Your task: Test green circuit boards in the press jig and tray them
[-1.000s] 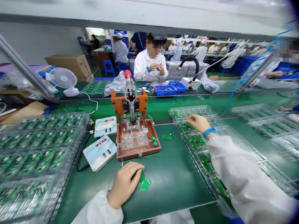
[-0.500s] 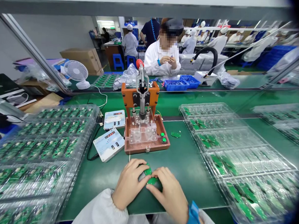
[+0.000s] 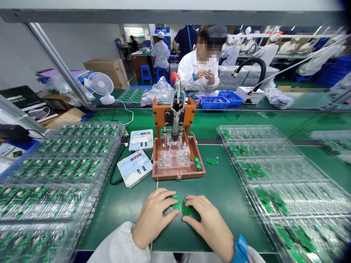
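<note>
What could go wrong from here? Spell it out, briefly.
The left board, at the left hand, sits close to the right board, at the right hand, so their edges could knock. The loose board lying right of the press might be nudged or overlooked.

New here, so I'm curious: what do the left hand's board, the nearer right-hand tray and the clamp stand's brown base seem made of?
Board: likely lacquered circuit-board laminate; thin, green, pale-speckled.
Tray: probably glossy clear plastic; green shows through.
Brown base: perhaps varnished wood, being smooth and reddish; grain unclear.
</note>
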